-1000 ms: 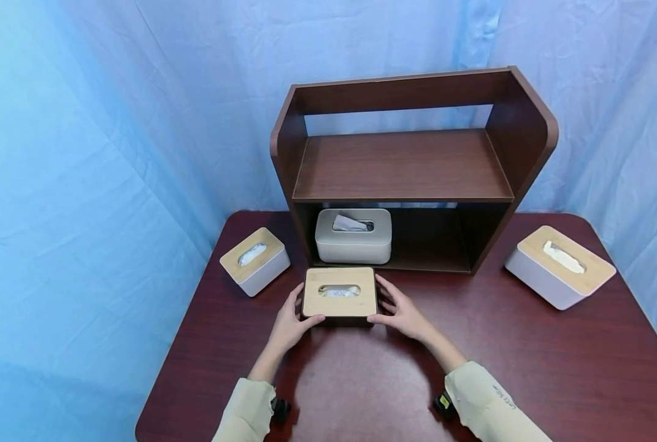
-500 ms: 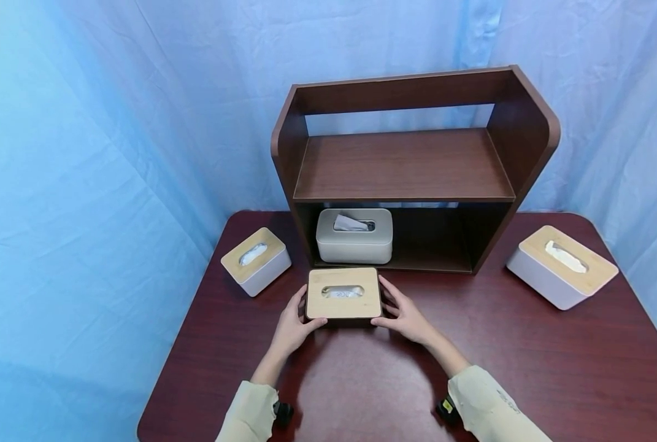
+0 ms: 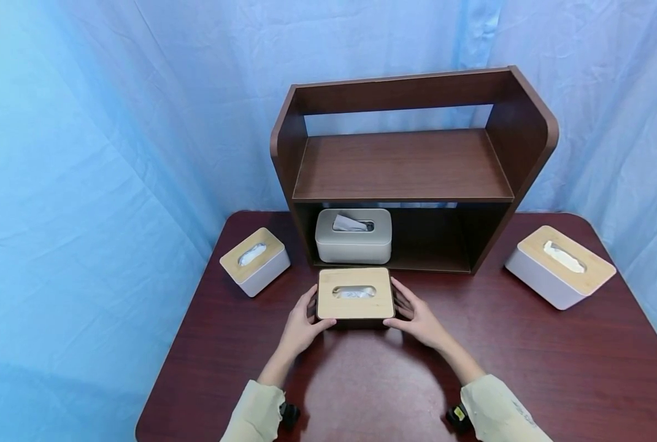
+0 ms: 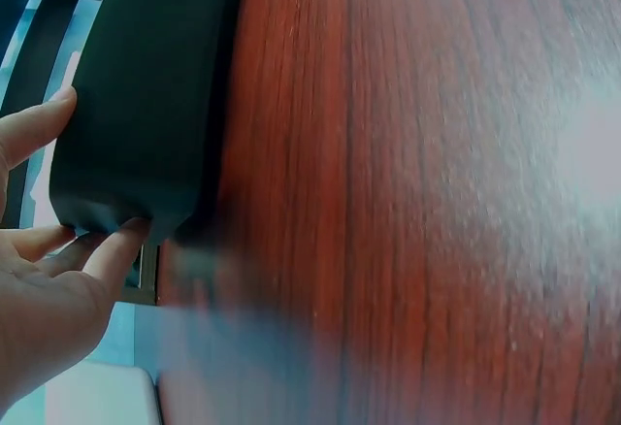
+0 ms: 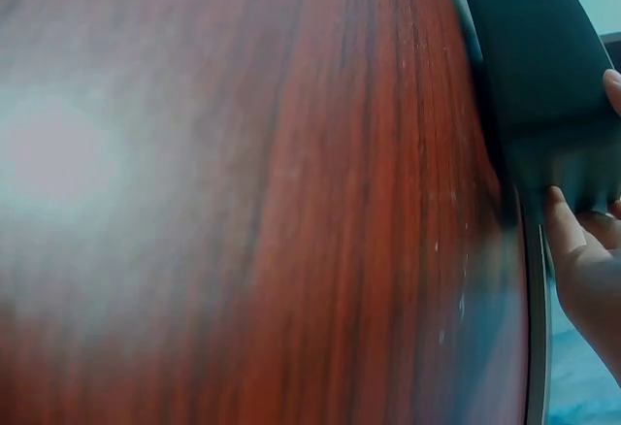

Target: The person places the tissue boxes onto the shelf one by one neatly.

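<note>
Across the dark-red wooden desk (image 3: 361, 393), the left hand (image 3: 299, 330) and right hand (image 3: 424, 323) are gripping a black, wood-topped tissue box (image 3: 356, 277) just nearside of the brown wooden shelf (image 3: 402, 162), already holding a rounded grey box (image 3: 354, 250), while white, wood-topped boxes (image 3: 549, 279) are sitting outside left and right.

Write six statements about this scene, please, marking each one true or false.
1. The left grip and the right grip hold the dark tissue box. True.
2. The dark tissue box has a black top. False: its top is wood-coloured.
3. Tissue shows in the opening of the grey tissue box. True.
4. The grey tissue box stands on the upper shelf. False: it sits in the lower compartment of the shelf unit.
5. The left white box and the right white box have wood-coloured tops. True.
6. The left grip touches the left white box. False: they are apart.
</note>
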### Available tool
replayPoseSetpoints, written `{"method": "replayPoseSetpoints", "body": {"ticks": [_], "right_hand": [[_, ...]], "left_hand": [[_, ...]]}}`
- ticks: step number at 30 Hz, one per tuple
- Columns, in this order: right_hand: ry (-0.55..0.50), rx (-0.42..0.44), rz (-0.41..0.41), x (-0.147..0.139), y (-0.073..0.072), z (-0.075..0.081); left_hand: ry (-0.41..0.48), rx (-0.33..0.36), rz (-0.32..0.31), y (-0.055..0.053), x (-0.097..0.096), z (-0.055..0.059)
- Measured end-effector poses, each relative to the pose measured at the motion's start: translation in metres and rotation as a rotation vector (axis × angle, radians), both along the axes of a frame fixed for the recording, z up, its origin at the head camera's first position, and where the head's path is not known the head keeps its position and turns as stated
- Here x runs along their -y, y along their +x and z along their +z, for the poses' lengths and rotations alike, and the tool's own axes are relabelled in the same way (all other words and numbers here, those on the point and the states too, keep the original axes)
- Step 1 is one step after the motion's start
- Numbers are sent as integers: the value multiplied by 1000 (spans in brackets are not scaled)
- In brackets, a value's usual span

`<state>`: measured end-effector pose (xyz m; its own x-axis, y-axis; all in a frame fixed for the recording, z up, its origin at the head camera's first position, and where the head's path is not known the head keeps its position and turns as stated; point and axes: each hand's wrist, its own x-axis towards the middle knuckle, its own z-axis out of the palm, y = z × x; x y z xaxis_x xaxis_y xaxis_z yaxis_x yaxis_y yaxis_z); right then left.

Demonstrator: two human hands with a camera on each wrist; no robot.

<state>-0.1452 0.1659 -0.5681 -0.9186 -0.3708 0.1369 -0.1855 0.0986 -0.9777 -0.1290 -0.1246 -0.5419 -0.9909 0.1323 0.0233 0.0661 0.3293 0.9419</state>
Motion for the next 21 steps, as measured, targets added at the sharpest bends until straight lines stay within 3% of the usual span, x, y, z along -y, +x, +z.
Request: {"method": "replayPoseSetpoints", "body": {"ticks": [10, 21], "right_hand": [[-10, 0, -55, -24, 10, 1], [-21, -4, -175, -42, 19, 5]], "left_hand": [[1, 20, -44, -1, -19, -1], [76, 22, -76, -6, -43, 3]]}}
